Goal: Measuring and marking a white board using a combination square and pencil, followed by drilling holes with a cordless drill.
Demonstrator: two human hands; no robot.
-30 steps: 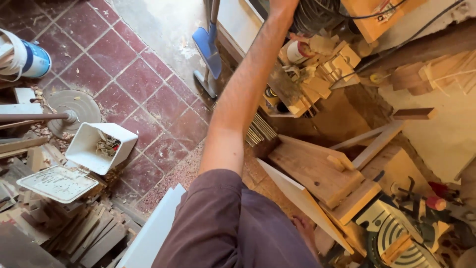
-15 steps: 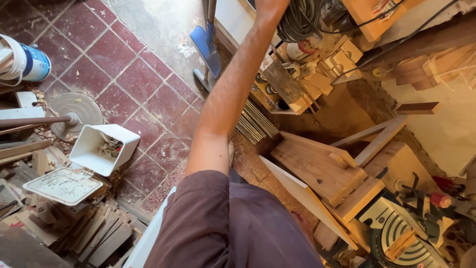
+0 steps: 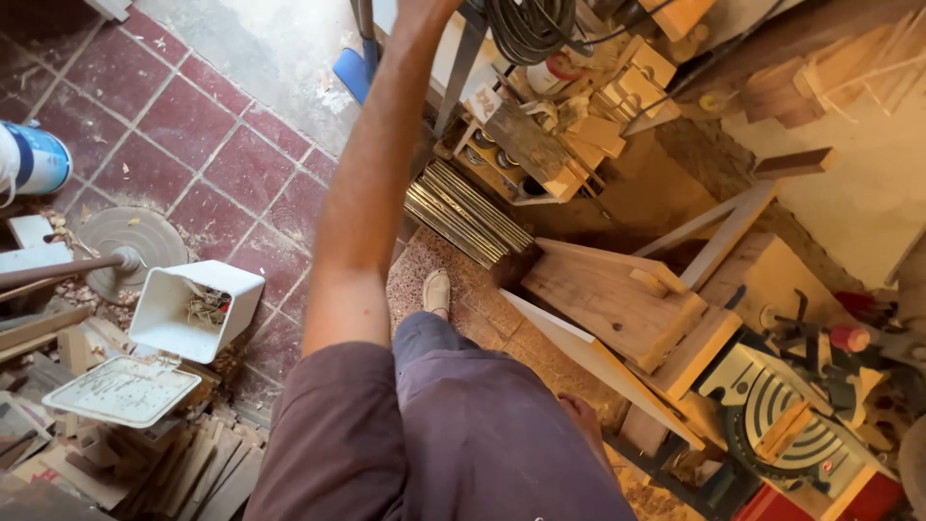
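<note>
While my left arm reaches far up past the coiled cable, its hand is out of view; nothing looks fetched yet

A woodworking shop: a mitre saw with a round slotted table, pale sawn timber blocks, stacked offcuts and shavings lie about the dusty red-tiled floor.
</note>
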